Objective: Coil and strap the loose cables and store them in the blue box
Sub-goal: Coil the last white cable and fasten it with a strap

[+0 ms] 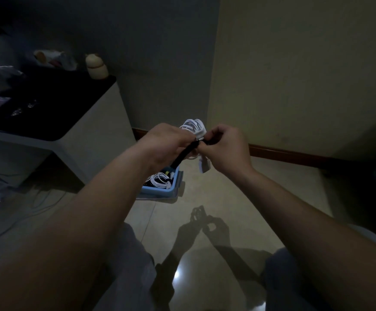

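Fingers of the right hand pinch a black strap against the white cable coil gripped by the left hand, arms outstretched; blue box with coiled cables sits at seven o'clock below, dark worktop at ten.

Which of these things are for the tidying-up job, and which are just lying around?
For the job: white cable coil, black strap, blue box, left hand, right hand.
Just lying about: beige jar, side table.
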### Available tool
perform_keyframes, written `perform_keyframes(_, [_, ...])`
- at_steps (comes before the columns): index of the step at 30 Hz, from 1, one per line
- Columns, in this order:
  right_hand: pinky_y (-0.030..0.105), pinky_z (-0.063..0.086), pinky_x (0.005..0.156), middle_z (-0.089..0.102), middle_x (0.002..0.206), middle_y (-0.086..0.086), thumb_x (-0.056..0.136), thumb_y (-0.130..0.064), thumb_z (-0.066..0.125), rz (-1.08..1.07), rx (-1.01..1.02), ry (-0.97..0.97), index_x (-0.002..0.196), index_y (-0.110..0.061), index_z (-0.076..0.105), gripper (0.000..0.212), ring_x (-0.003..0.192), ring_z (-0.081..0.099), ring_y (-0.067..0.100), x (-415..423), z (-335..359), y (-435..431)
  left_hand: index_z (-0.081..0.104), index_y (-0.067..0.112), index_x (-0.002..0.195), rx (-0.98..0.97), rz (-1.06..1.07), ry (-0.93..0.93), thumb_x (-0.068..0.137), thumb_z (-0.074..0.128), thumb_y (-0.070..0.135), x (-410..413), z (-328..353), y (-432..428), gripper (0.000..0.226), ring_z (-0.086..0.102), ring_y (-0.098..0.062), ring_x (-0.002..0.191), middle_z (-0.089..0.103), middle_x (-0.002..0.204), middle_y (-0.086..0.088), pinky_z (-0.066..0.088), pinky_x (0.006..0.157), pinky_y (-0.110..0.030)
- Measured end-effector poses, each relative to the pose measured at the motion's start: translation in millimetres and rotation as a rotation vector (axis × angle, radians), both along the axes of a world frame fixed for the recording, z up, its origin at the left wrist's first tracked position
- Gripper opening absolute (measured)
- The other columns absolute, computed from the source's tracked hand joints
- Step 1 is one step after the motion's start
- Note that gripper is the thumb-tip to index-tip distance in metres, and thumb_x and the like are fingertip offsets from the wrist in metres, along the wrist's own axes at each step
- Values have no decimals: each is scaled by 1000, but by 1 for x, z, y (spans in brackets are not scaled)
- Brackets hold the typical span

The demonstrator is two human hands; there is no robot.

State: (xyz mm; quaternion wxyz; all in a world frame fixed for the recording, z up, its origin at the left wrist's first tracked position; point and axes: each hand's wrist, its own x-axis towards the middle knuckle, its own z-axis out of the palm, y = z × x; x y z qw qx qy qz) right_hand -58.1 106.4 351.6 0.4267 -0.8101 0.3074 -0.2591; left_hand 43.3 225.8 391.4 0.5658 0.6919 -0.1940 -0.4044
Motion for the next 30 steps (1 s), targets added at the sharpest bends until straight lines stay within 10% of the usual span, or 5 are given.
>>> perform_keyframes(9, [32, 60, 63, 74, 72, 2, 72, -4, 84, 34, 255, -99, 75, -15, 66, 21, 71, 73, 16, 0, -3, -12, 78, 12, 91, 46, 51, -495, 91, 72, 16, -3, -22, -7, 7, 69, -9, 59, 75, 75, -4, 46, 49, -13])
perform_keyframes(15, [19, 52, 57, 74, 66, -2, 70, 0, 84, 86, 395, -127, 78, -13, 66, 23, 62, 70, 8, -2, -5, -19, 74, 23, 80, 85, -26, -592, 92, 71, 21, 5, -27, -8, 13, 66, -10, 59, 74, 70, 1, 58, 66, -31])
perform_keyframes(30, [38, 62, 81, 76, 84, 8, 76, -2, 82, 227, 601, -67, 90, -9, 69, 20, 82, 75, 22, -5, -1, -26, 75, 33, 81, 175, 18, -751, 82, 80, 29, 9, -29, -5, 7, 67, -7, 81, 73, 83, 9, 58, 81, -41])
